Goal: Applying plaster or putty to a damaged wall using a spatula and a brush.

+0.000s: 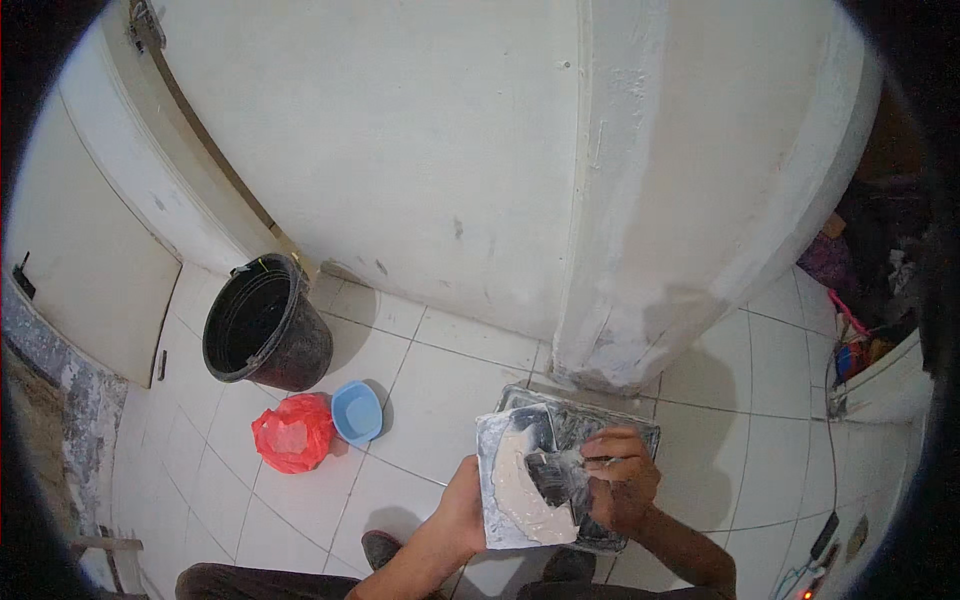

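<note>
My left hand (464,505) grips the near left edge of a flat rectangular board (490,515), its fingers wrapped underneath and mostly hidden. Across the board lies a thick curved band of off-white putty (518,485). Over the board's right side, my right hand (622,480) is closed round a putty knife (556,474) smeared with white. The knife's dark blade points left and touches or nearly touches the putty; I cannot tell which. Below both hands, a black tray (630,404) crusted with white residue sits on the floor, partly covered by the board.
A large black bucket (310,350) stands at the left by the white wall (430,150). Near it are a red plastic bag (290,440) and a light blue basin (357,412). The wall corner (610,350) juts out just beyond the tray. A cable (833,470) runs down at right.
</note>
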The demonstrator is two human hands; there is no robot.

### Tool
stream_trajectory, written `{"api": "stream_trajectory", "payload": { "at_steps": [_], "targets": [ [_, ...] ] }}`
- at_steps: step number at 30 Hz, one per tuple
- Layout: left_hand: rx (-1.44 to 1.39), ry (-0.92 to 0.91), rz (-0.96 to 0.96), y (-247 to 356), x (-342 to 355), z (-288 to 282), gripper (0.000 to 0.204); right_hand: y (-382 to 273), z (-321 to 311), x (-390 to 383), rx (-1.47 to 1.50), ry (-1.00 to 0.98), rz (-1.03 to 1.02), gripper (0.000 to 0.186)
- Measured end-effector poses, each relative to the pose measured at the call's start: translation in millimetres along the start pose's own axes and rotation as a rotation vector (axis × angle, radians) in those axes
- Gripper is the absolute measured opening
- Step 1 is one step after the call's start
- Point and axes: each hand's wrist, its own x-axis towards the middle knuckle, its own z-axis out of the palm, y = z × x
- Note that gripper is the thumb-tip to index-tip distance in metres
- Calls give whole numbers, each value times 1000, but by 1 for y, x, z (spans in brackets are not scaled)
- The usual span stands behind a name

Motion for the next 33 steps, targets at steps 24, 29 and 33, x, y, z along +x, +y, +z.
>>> {"api": "stream_trajectory", "payload": {
  "at_steps": [24,29,33],
  "targets": [
    [111,-70,-137,0,3,0,41,-29,-58,110,-106,-611,486,25],
    [102,-59,-126,2,-2,-1,39,-33,-50,131,-343,-795,442,26],
    [125,-38,-169,6,-3,1,36,-24,-49,129,-402,-912,352,27]
  ]
}}
